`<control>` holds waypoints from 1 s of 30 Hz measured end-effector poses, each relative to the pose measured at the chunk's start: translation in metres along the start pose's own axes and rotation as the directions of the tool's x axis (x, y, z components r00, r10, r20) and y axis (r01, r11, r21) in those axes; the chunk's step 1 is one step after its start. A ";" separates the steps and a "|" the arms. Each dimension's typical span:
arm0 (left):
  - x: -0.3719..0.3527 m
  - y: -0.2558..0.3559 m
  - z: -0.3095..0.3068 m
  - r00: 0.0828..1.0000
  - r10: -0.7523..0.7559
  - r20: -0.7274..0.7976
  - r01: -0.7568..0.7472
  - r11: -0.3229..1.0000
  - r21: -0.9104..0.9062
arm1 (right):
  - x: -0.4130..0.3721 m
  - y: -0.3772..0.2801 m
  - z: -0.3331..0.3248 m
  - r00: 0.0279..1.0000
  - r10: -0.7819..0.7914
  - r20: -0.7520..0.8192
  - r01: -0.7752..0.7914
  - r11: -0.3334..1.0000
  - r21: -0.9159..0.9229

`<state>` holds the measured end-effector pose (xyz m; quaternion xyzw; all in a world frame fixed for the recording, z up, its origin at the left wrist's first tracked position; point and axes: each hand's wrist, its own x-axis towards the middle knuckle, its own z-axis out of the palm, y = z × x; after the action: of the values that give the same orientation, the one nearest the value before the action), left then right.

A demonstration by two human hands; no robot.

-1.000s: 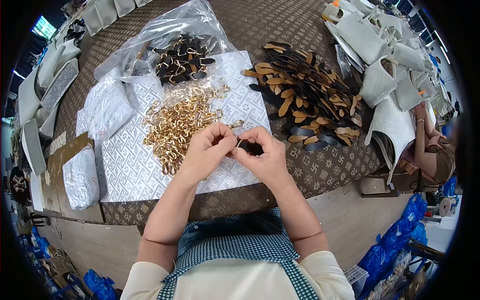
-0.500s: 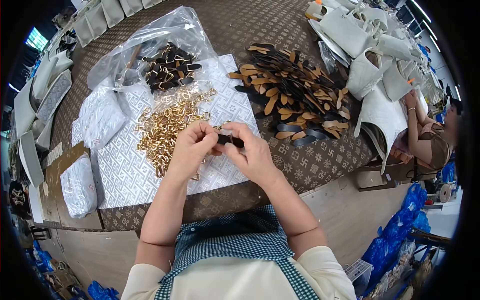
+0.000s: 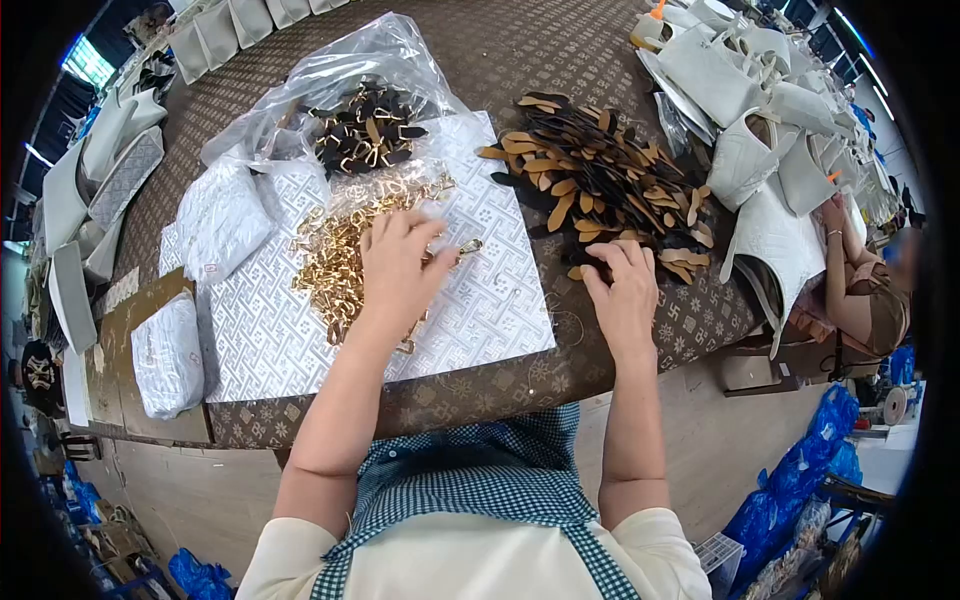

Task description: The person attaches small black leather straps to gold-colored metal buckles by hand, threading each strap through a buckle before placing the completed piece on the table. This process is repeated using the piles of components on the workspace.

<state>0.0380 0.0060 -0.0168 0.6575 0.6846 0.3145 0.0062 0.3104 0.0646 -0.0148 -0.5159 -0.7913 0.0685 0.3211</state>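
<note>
My left hand (image 3: 400,262) is over the right part of a pile of gold metal clasps (image 3: 335,275), fingers apart, on a white patterned sheet (image 3: 480,320). A single gold clasp (image 3: 470,247) lies just right of its fingertips. My right hand (image 3: 622,285) reaches the lower edge of a heap of black and tan leather tabs (image 3: 590,165); its fingers are curled and apart from the thumb, with no held piece visible. Black tabs fitted with gold rings (image 3: 370,135) sit behind the clasps, by clear plastic (image 3: 400,50).
White wrapped packets (image 3: 222,215) and a brown board (image 3: 120,375) are at the left. Pale bags (image 3: 770,230) stack up at the right, where another person (image 3: 855,295) sits. More pale bags (image 3: 75,255) stand at the far left.
My hands have separated. The right one moved right to the leather tabs, and the left one moved over the clasps. The black piece held between them is no longer in my fingers.
</note>
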 end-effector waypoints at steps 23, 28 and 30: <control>-0.006 0.008 -0.013 0.890 -0.257 0.376 0.437 0.248 -0.865 | 0.016 -0.098 0.054 0.969 0.008 0.246 -0.153 0.803 0.576; -0.008 0.001 -0.009 0.828 -0.255 0.500 0.515 -0.011 -0.857 | 0.013 -0.096 0.051 0.959 -0.016 0.283 -0.192 0.699 0.689; -0.008 0.004 -0.013 0.831 -0.255 0.494 0.523 0.057 -0.851 | 0.012 -0.095 0.052 0.957 -0.027 0.289 -0.202 0.652 0.730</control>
<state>0.0375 -0.0069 -0.0078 0.3172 0.4711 0.5870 0.5769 0.2043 0.0433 -0.0084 -0.3597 -0.7017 0.4762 0.3893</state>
